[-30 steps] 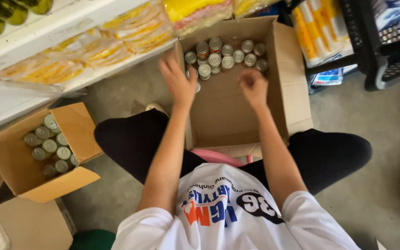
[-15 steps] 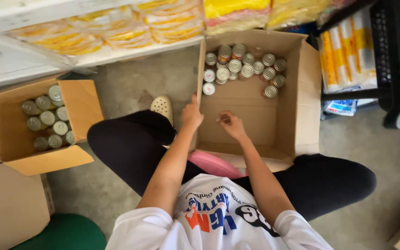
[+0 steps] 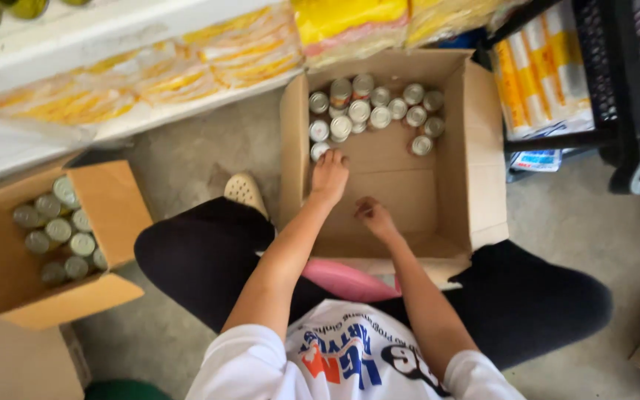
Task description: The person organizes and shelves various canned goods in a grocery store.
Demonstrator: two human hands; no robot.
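Note:
An open cardboard box (image 3: 483, 133) stands on the floor in front of my knees. Several silver-topped cans (image 3: 370, 112) stand upright in a cluster at its far end. My left hand (image 3: 330, 175) lies palm down inside the box by the left wall, its fingertips on the nearest can (image 3: 320, 150). Further back, my right hand (image 3: 374, 215) hovers over the bare box floor with its fingers curled and nothing seen in it.
A second open box (image 3: 105, 215) with several cans (image 3: 57, 233) sits at my left. White shelves (image 3: 135, 30) with yellow packets run along the back. A dark rack (image 3: 631, 111) of packaged goods stands at the right. A pink object (image 3: 346, 280) lies between my legs.
Both hands drew back from the can cluster toward me. The left hand has since reached forward onto the nearest can; the right stays low in the box.

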